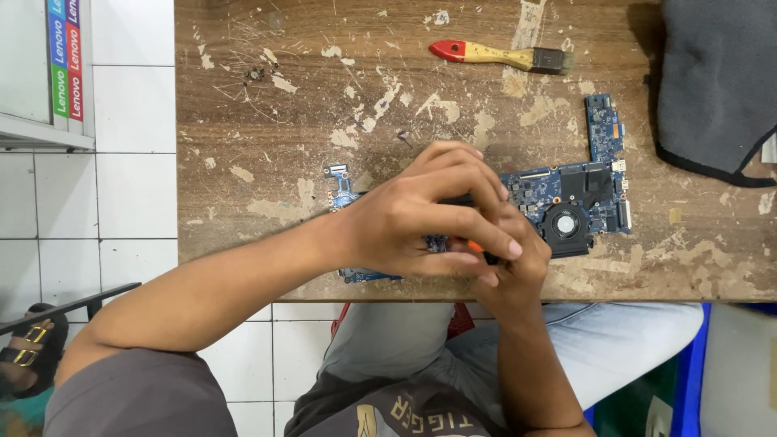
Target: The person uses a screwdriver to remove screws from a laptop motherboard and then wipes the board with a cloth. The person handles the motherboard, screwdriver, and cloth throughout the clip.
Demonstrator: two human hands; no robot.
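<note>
From the head camera, your left hand [421, 214] arches over the blue board [566, 198], which lies flat near the table's [267, 121] front edge, fingers curled and pressing it down. Your right hand [510, 259] sits beneath, closed around a tool [477, 247] with an orange tip; its working end is hidden. Keep that downward pressure steady, hold the tool upright, and steer clear of the fan [565, 224]. The brush [502, 55] lies well apart.

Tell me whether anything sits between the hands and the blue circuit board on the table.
Nothing visible does. The left hand and right hand are clasped directly over the circuit board, around a small orange-tipped tool. The paintbrush and grey cloth lie farther back, out of the way.
</note>
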